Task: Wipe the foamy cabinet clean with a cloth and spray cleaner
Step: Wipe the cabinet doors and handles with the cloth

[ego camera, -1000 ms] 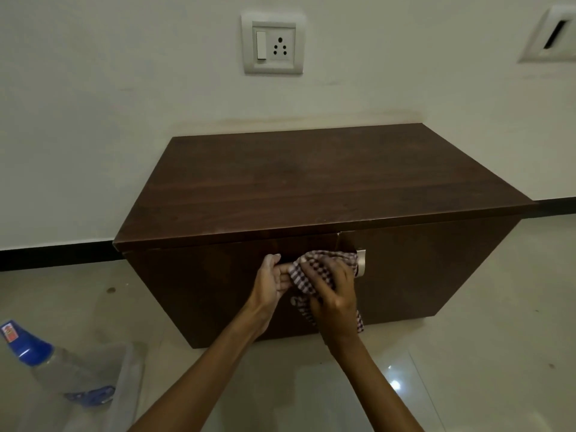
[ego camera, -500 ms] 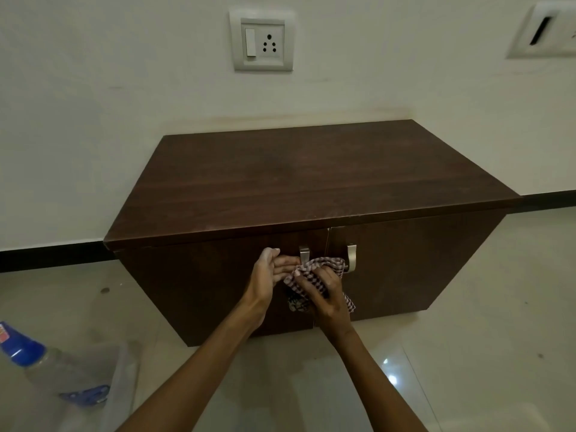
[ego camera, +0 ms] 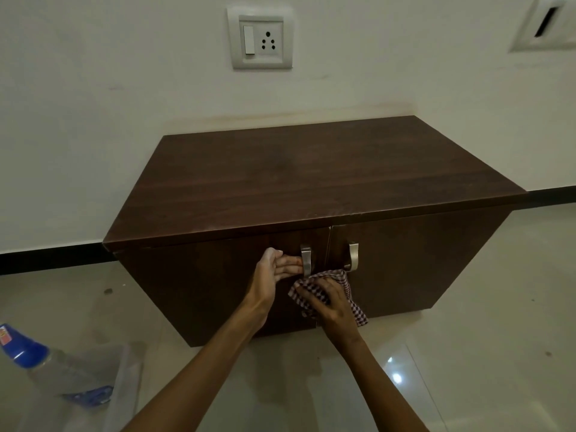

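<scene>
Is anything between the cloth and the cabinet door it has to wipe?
Nothing visible. The right hand presses the checked cloth against the cabinet front, below the two metal handles; the left hand rests beside it.

Both forearms reach forward from near edge, converging. Left hand [ego camera: 274, 272]: palm turned right, fingers extended flat and together, pointing right, thumb up. Right hand [ego camera: 327, 302]: just right of and below left, back up, fingers spread and pressed down on checked cloth [ego camera: 346, 286].

cloth [ego camera: 327, 294]: slid down off both handles | right hand [ego camera: 332, 307]: lower on door, toward frame bottom | left handle [ego camera: 306, 258]: now uncovered
</scene>
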Motion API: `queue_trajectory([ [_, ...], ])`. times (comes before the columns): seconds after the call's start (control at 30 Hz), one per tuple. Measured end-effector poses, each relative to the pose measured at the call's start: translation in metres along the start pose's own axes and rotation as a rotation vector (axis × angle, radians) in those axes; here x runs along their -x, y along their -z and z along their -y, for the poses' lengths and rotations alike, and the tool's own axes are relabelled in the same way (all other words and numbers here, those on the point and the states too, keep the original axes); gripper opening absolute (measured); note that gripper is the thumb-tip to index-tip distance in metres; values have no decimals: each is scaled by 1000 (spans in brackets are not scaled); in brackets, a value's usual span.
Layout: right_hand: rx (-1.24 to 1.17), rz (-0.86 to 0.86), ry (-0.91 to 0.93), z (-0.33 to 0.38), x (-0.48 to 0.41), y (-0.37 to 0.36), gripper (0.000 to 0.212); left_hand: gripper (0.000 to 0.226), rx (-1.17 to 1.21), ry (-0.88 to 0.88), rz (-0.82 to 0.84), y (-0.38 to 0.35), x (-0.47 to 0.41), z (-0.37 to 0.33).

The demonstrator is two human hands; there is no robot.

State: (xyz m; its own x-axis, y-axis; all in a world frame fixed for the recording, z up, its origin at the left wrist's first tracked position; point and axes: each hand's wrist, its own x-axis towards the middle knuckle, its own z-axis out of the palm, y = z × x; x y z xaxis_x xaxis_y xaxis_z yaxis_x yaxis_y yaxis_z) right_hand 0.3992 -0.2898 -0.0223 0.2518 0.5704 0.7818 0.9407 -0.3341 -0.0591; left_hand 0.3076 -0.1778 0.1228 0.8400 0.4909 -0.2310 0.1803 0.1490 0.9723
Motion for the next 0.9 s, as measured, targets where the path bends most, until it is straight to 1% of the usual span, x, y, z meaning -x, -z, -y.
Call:
queue_trajectory([
  [0.07,-48,-21,-72,7,-2,0,83,51,1,4,3,1,0,0],
  [0.13,-67,-56,-108,11,-6,3,75,51,18,15,3,2,1,1],
  [0.17,-84,-98,-168,12,-7,5,64,52,24,16,5,2,1,1],
  [0.23,-149,-190,-400,16,-11,9,42,52,24,10,13,2,1,1],
  [0.27,-169,-255,-492,19,-14,12,38,52,21,6,14,2,1,1],
  [0.3,-169,-298,-542,21,-15,12,35,52,17,3,14,2,2,1],
  [0.4,-292,-394,-610,31,-25,18,36,53,20,3,14,2,3,-1],
  [0.43,-327,-408,-600,35,-29,23,36,53,25,4,18,1,3,-2],
  [0.53,-360,-404,-551,44,-44,33,30,51,37,3,18,0,4,-3],
  [0.57,-371,-394,-566,45,-46,31,28,51,31,2,15,0,4,-4],
  [0.63,-399,-320,-666,46,-42,23,29,53,3,1,13,1,4,-3],
  [0.7,-461,-172,-826,46,-23,15,31,53,-29,2,12,1,4,-3],
  [0.73,-480,-103,-885,48,-13,13,31,52,-38,6,8,1,4,-3],
  [0.77,-487,-71,-910,50,-6,13,33,51,-46,8,1,1,4,-2],
  [0.8,-487,-89,-906,53,-4,16,38,51,-53,8,-12,1,3,-2],
  [0.87,-494,-221,-861,57,-17,28,43,51,-63,-3,-43,1,2,-2],
  [0.9,-496,-288,-846,58,-30,34,42,51,-63,-7,-61,1,2,-3],
])
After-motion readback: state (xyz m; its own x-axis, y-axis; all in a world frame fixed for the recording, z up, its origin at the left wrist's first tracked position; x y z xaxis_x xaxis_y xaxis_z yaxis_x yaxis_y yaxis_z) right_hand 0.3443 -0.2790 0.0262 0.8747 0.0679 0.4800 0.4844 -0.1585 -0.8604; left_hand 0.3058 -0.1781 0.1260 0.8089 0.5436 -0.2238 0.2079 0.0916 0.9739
